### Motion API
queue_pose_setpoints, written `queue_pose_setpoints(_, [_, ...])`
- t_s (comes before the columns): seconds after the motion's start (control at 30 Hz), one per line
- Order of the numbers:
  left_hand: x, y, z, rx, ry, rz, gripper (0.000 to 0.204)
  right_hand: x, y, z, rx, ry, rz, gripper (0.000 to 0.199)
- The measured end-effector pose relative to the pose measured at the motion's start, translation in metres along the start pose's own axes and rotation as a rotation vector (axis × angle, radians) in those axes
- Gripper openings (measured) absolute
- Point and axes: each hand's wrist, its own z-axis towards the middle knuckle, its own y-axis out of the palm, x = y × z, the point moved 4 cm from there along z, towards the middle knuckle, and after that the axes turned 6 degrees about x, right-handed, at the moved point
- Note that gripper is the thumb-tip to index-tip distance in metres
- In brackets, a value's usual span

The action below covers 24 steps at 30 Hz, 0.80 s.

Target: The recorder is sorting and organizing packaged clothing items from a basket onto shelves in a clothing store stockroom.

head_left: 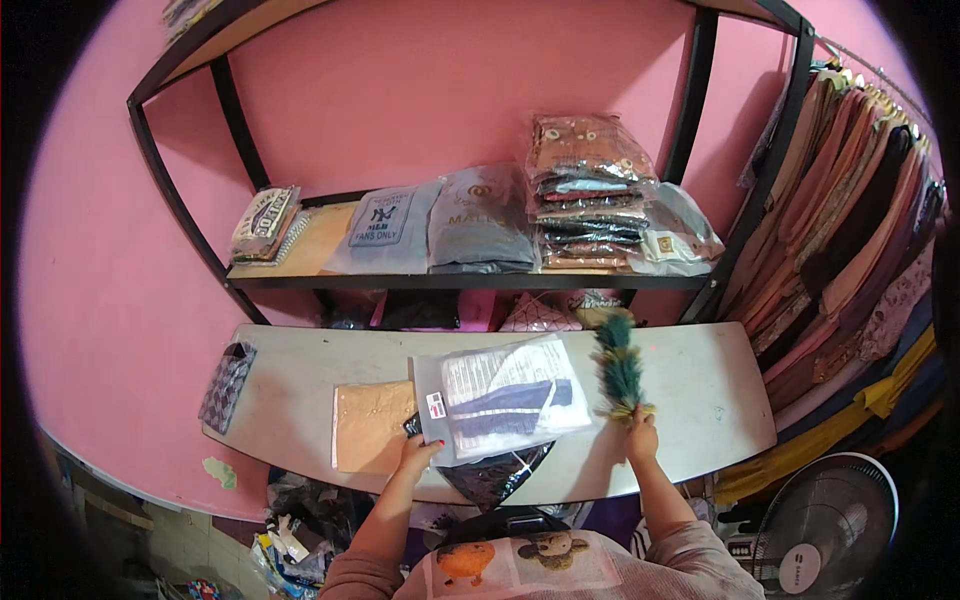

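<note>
Down low, left hand (418, 452) closed on the corner of a flat, shiny plastic bag (505, 395) with folded dark blue and white cloth inside. Bag tipped up a little over the near part of the pale, smooth worktop (700, 390). Under it, a dark, crinkly bag (495, 478) hanging past the worktop's front edge. Just left of the hand, a flat tan packet (370, 425) lying on the worktop, square and smooth. Far left, a small checked pouch (226, 385) at the worktop's end.

Right hand (640, 437) wrapped around the handle of a fluffy feather duster (620, 365), green and soft, standing up just right of the plastic bag.

Behind, on a black metal shelf (450, 281), folded shirts (430, 225) in clear wrap, side by side, and a tall, lumpy stack of wrapped clothes (590, 200). Pink wall (430, 90) behind. At right, long hanging clothes (850, 230) in brown, pink and black. Bottom right, a round white fan (835, 520) with a wire cage.
</note>
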Motion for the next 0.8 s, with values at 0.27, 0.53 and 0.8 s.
queue_pose_setpoints(0.27, [0.141, 0.027, -0.047, -0.367, -0.257, -0.445, 0.027, -0.176, -0.063, -0.076, -0.072, -0.711, 0.192, 0.091])
queue_pose_setpoints(0.53, [0.24, -0.027, -0.082, -0.611, 0.294, -0.714, 0.03, -0.249, -0.108, -0.051, 0.269, -0.577, 0.708, 0.039])
queue_pose_setpoints(0.8, [0.09, -0.144, -0.036, 0.113, 0.2, -0.424, 0.038, -0.328, -0.156, -0.091, -0.042, -0.559, 1.092, 0.044])
